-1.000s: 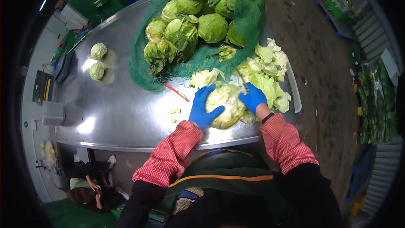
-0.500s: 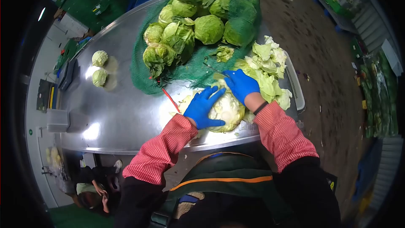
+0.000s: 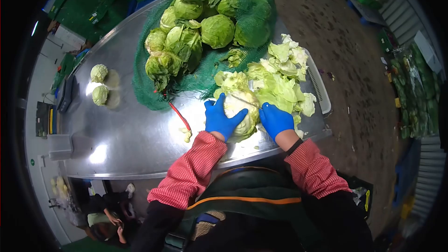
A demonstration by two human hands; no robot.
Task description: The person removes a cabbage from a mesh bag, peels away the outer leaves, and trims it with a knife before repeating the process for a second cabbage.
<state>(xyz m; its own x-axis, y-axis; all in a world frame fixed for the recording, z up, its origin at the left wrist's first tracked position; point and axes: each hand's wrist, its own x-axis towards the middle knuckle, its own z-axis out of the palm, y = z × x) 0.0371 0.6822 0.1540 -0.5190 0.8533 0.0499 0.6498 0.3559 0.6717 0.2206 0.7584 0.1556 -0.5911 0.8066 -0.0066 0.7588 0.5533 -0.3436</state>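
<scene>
My left hand [image 3: 221, 119], in a blue glove, lies spread over the left side of a pale cabbage [image 3: 243, 112] at the front of the metal table. At the cabbage's right side is my right hand [image 3: 276, 120], also gloved, with its fingers pressed together; a thin, dark blade-like tool [image 3: 242, 100] reaches from them over the cabbage. Its handle is hidden in that hand. Loose leaves [image 3: 275, 86] lie just behind and to the right. Beyond them, several whole cabbages [image 3: 217, 31] sit in and on a green net [image 3: 205, 77].
Two trimmed cabbages [image 3: 99, 73] sit on the left of the metal table [image 3: 140, 144]. A red strap [image 3: 180, 115] trails from the net. A white perforated tray [image 3: 318, 81] stands at the table's right edge. Another person [image 3: 109, 219] is at the lower left.
The view has shifted, so the table's contents sit further left. My right hand has moved down to the cabbage's right side, and a leafy piece now lies behind the cabbage.
</scene>
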